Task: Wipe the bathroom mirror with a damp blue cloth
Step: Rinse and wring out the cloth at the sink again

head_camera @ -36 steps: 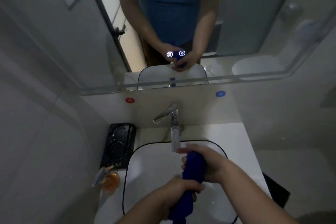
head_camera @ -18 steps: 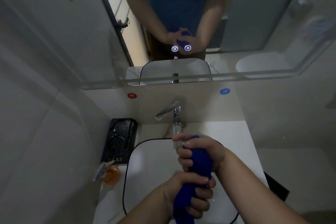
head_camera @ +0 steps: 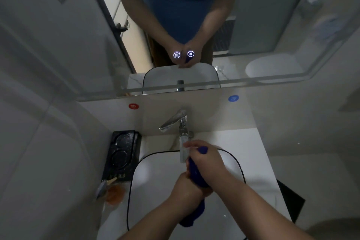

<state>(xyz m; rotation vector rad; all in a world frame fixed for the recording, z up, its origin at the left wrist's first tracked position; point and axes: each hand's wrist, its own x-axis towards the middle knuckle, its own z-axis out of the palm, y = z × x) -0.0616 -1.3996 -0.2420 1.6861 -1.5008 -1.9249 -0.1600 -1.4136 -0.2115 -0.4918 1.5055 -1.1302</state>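
The blue cloth [head_camera: 195, 173] is rolled into a thick twisted rope above the white sink basin [head_camera: 153, 177]. My right hand [head_camera: 206, 160] grips its upper part, just in front of the tap spout. Closer to me, my left hand [head_camera: 187, 187] grips the cloth lower down, and the loose end [head_camera: 191, 216] hangs below it. The mirror [head_camera: 253, 25] fills the wall above and reflects both hands with the cloth. Two lit round touch buttons [head_camera: 184, 54] glow near its lower edge.
A chrome tap [head_camera: 180, 122] stands behind the basin, lever angled left. A black tray [head_camera: 122, 156] sits left of the sink, with an orange item and a small tool [head_camera: 111, 191] in front of it. Red [head_camera: 133, 106] and blue [head_camera: 233, 98] round stickers mark the backsplash.
Both hands kept twisting the cloth. My right hand turned over it so its back faces up, and my left hand closed in right beneath it.
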